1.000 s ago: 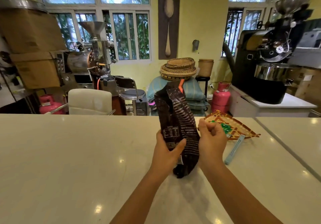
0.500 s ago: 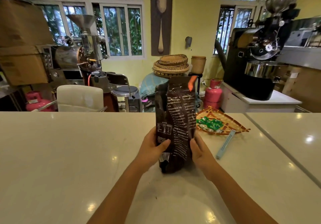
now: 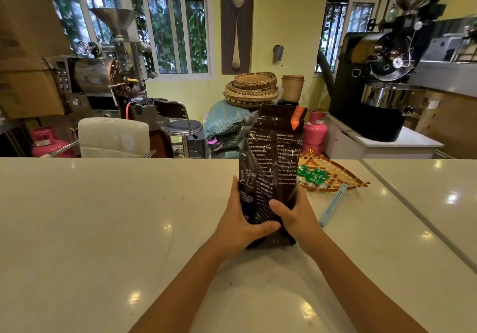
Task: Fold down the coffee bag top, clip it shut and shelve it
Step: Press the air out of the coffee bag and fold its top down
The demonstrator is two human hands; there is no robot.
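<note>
The coffee bag [image 3: 271, 172] has been stood upright on the counter [image 3: 103, 229], gripped low by left hand [image 3: 242, 221] and right hand [image 3: 296, 216]. Top's not folded yet. Blue clip [image 3: 331, 205] is parked just beyond the right fingers, needed next probably.

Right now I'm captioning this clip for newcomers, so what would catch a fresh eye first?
The tall dark coffee bag standing upright mid-counter, its top unfolded, with the left hand and right hand clasping its base. Just right of it lie a pale blue bag clip and a woven tray of green sweets. Behind the counter, a black roaster looms at right.
</note>
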